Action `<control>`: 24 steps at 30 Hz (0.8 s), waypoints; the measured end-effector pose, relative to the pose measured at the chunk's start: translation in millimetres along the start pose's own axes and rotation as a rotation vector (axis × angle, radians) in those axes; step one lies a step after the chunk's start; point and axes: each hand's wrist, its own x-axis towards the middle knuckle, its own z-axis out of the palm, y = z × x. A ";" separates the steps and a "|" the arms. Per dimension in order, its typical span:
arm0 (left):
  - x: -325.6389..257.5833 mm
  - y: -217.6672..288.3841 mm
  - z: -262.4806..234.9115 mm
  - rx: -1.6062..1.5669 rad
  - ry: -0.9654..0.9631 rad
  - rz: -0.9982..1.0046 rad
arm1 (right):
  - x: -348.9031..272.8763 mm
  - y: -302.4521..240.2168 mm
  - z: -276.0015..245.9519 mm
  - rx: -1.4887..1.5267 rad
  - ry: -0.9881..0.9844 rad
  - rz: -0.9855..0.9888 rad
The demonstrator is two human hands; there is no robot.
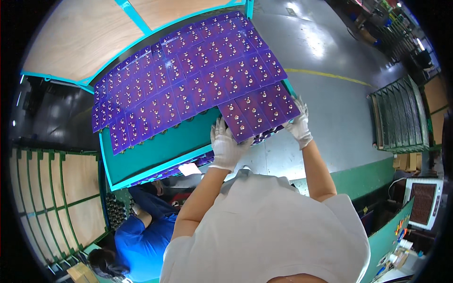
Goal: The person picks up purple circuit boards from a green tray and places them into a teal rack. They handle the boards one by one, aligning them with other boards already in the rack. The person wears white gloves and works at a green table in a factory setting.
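Two white-gloved hands, left hand [225, 147] laid flat with fingers spread on one purple panel [245, 113], right hand [299, 123] gripping its edge, one teal rack [155, 151] beneath, many purple panels overlapped [188, 70], one blue-clad person [146, 236] alongside.

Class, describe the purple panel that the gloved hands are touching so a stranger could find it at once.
Start at the big teal tray. Purple panels overlap across it like tiles. The wanted panel lies at the near right corner, the only one under the white-gloved left hand and right hand.
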 end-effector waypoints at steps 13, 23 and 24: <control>-3.1 25.6 18.2 -0.650 0.058 -0.257 | 10.1 -43.1 -17.1 0.559 -0.027 0.306; -11.1 71.2 -68.7 -0.298 0.085 0.202 | -43.3 -92.3 -30.8 1.286 0.091 0.338; -11.7 72.5 -75.0 -0.311 0.121 0.190 | -34.6 -101.1 -40.3 1.235 0.057 0.238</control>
